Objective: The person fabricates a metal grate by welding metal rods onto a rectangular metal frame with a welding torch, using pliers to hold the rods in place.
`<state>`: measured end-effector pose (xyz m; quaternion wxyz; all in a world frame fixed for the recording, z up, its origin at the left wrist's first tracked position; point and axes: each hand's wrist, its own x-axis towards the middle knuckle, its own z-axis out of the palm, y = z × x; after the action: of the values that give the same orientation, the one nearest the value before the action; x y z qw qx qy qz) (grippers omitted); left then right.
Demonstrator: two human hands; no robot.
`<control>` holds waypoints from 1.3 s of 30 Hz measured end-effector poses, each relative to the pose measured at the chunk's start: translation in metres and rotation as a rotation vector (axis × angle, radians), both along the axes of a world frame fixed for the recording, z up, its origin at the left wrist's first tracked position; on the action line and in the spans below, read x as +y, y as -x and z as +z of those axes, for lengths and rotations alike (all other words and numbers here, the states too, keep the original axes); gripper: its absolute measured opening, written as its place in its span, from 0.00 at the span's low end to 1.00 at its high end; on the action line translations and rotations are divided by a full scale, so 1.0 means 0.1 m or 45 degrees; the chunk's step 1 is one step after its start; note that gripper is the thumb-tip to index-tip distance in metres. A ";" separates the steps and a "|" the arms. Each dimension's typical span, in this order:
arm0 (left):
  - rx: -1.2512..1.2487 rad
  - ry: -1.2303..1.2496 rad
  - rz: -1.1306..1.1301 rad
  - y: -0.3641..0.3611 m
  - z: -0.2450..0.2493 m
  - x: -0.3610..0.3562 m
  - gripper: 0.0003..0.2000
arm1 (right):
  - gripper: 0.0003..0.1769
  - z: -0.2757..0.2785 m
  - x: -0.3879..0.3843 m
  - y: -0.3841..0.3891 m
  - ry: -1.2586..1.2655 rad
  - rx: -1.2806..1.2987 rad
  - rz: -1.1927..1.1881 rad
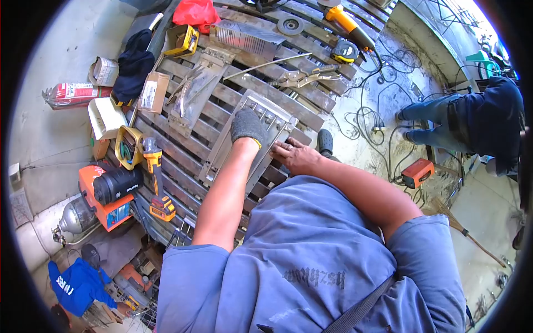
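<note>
A flat rectangular metal plate assembly (224,152) lies on the slatted metal table (182,145) in front of me. Several thin rods or slots (273,125) show at its far right end. My left hand (246,125), in a dark grey knit glove, is closed over the plate's upper part; whatever its fingers grip is hidden. My bare right hand (298,156) rests at the plate's right edge, fingers stretched onto the metal. Beyond the plate lie locking clamp pliers (311,76) and a long thin rod (266,66). Another metal plate (194,102) sits to the left.
A yellow angle grinder (350,26), a tape measure (345,51) and a grinding disc (290,25) lie at the far side. A yellow cordless tool (157,177) stands left. Cables (366,119) cross the floor; other people (472,116) are nearby.
</note>
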<state>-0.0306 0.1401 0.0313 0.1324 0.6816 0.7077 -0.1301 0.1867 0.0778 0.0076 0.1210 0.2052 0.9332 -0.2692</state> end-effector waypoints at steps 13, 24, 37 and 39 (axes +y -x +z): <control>-0.399 -0.606 0.536 0.57 1.85 -0.63 0.26 | 0.40 -0.07 0.11 0.02 -0.005 0.027 0.089; -2.131 -1.763 0.539 1.81 3.28 -1.57 0.18 | 0.14 2.44 0.78 0.13 0.106 1.146 -0.574; -3.225 -1.340 0.083 1.55 2.77 -1.55 0.14 | 0.35 3.88 0.20 0.27 -0.356 1.067 0.142; -3.349 -1.212 0.122 1.36 2.42 -1.49 0.15 | 0.41 3.34 0.24 0.58 -0.240 0.921 0.199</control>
<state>-0.1666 -0.0085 0.2733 0.4539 0.2574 0.0647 0.8506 0.1291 0.1018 0.3415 -0.2155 0.0353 0.9491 -0.2271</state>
